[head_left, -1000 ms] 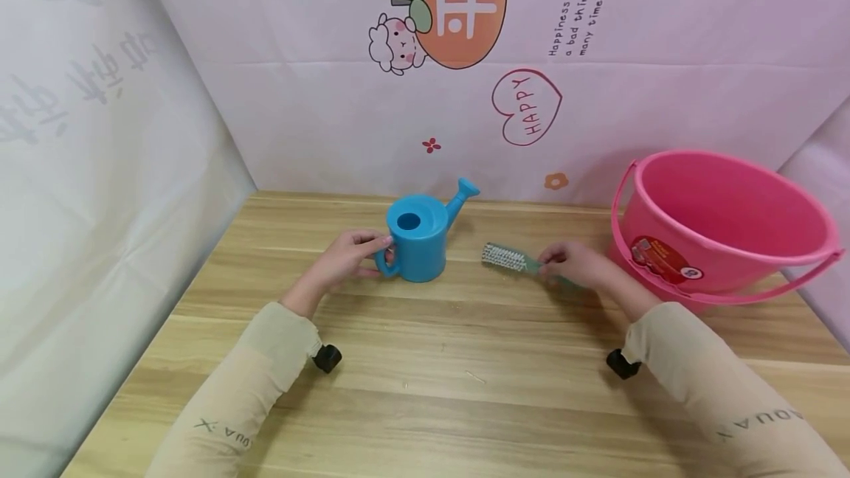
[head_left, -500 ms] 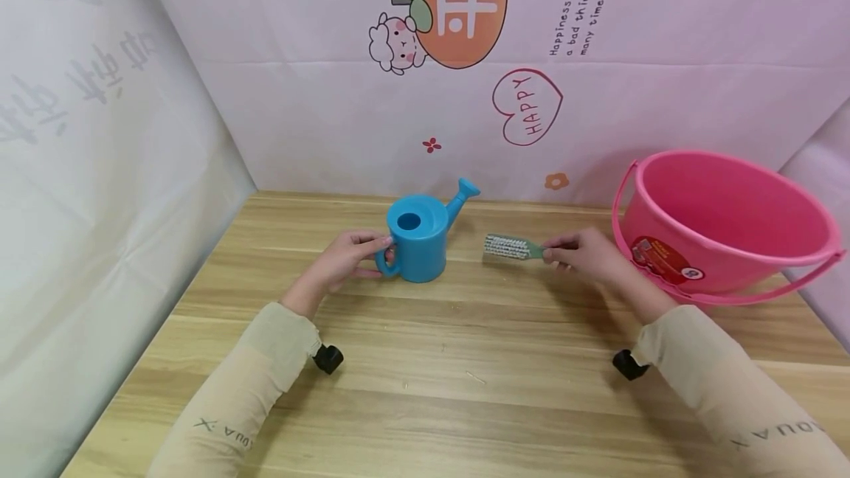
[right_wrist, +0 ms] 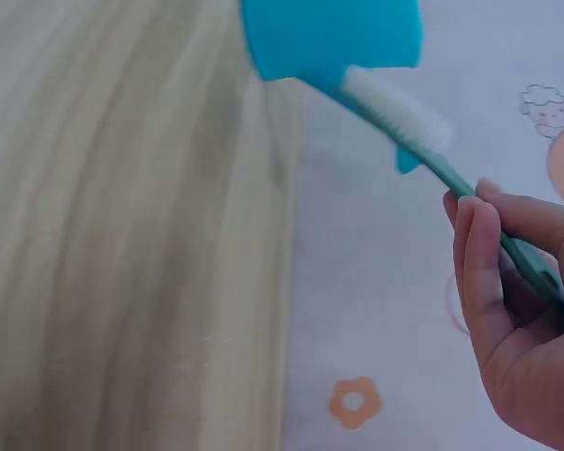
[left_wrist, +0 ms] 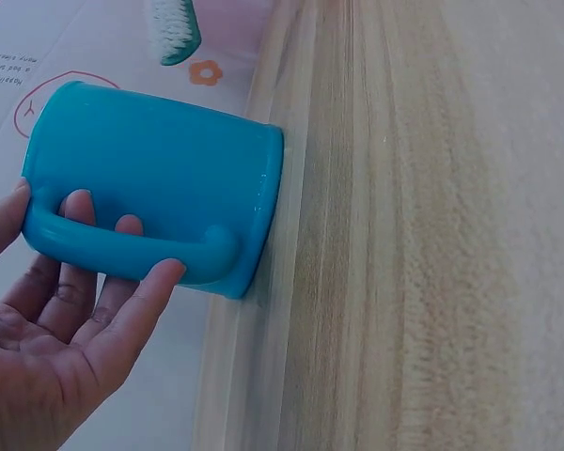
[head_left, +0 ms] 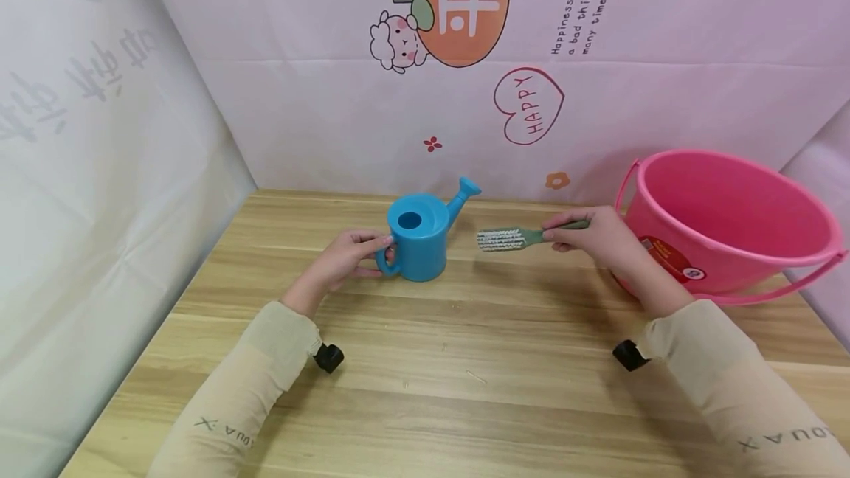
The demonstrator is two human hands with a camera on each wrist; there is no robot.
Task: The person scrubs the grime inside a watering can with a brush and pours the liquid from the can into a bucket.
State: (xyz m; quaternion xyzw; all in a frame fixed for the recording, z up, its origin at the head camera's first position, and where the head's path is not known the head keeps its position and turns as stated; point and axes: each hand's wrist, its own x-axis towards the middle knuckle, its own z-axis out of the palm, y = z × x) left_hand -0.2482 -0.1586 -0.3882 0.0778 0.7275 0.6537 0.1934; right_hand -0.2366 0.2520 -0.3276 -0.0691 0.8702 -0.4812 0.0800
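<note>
A blue watering can [head_left: 423, 246] stands upright on the wooden table, its spout toward the back right. My left hand [head_left: 348, 255] grips its handle [left_wrist: 132, 249]; in the left wrist view the fingers curl around the handle and the thumb touches the rim. To the right, my right hand [head_left: 587, 236] pinches the green handle of a brush [head_left: 502, 239] with white bristles. The brush is raised over the table, its head pointing left toward the can, with a gap between them. In the right wrist view, thumb and fingertips [right_wrist: 479, 211] hold the brush handle.
A large pink bucket [head_left: 737, 205] with its carry handle hanging down stands at the right, close beside my right hand. A printed white cloth [head_left: 319, 116] hangs along the back edge of the wooden table [head_left: 425, 389]. Small scraps lie on the tabletop.
My right hand has lifted the brush off the table and brought it slightly toward the back, its bristles now turned more to view. The left hand and watering can stay in place.
</note>
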